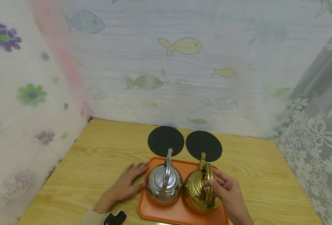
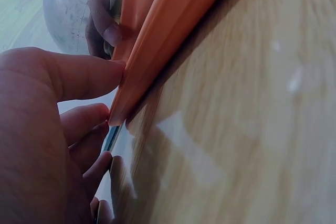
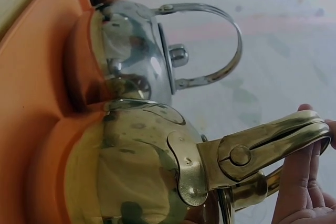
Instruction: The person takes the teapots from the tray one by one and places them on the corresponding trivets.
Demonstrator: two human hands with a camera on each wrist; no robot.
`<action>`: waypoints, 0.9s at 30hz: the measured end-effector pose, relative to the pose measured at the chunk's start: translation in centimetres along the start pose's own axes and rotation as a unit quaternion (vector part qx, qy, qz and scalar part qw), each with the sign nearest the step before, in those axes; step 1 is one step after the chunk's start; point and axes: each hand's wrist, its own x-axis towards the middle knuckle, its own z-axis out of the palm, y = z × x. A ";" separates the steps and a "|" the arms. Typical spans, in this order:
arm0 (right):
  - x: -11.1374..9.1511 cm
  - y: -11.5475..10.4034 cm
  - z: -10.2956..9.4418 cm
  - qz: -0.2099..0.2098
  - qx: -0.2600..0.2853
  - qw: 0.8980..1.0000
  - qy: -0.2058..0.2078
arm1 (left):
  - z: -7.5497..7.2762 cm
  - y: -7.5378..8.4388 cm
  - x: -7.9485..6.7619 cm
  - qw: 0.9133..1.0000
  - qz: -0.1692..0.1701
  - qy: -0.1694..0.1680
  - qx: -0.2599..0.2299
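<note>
On an orange tray stand two kettles side by side. The silver kettle is on the left, its arched handle upright and its spout toward the back. Beside it is the gold kettle; my right hand holds its raised handle, fingers through the loop and thumb on the near side. The gold kettle's base sits down on the tray. My left hand lies at the tray's left side, fingers mostly straight, with the thumb against the rim.
Behind the tray, two flat black discs lie on the wooden table, the right one near the gold spout. A fish-patterned curtain hangs along the back. A black object is by my left wrist.
</note>
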 end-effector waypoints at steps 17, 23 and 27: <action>-0.4 0.5 0.9 -0.078 0.016 0.996 0.028 | 0.1 -0.2 0.0 1.000 0.015 0.006 0.027; -0.6 0.2 1.1 -0.058 0.009 0.997 0.051 | 0.2 -0.2 0.0 1.000 0.017 0.005 0.022; -0.7 0.0 1.2 -0.052 0.010 0.997 0.050 | 0.3 -0.2 0.0 1.000 0.013 0.008 0.020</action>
